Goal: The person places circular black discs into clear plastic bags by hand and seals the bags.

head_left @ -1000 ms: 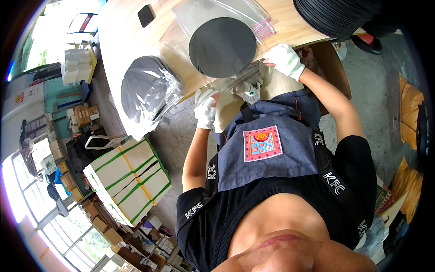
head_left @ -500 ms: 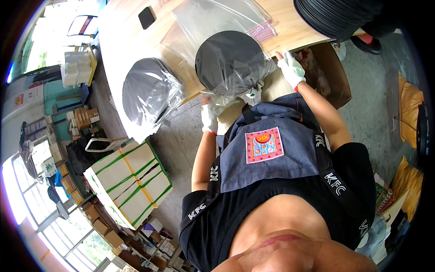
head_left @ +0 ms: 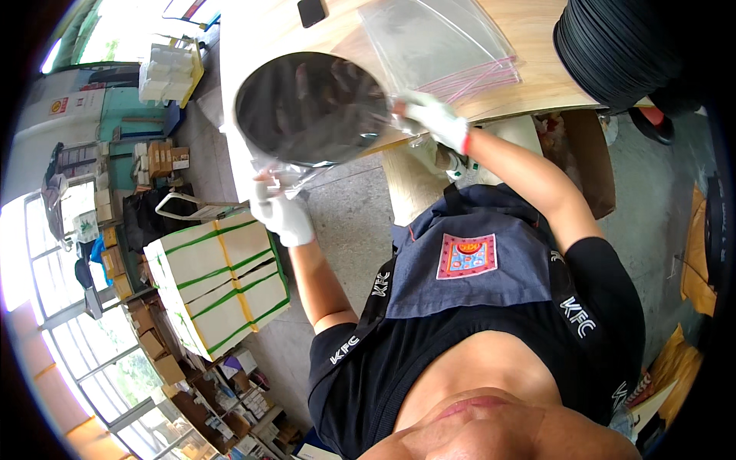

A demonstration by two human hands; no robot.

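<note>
Gloves first: my left hand (head_left: 282,216) pinches the clear bag's lower edge, my right hand (head_left: 431,120) grips its far rim, both closed on plastic. Inside, the dark round disc (head_left: 310,107) hangs over the counter (head_left: 537,46) edge; slick film could slip, I think, dropping it.

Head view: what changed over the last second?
The bagged black disc went from lying at the table edge to being lifted and swung leftward, held in both gloved hands: left hand at its lower edge, right hand at its right edge. The stack of clear bags and black coil stayed put.
</note>
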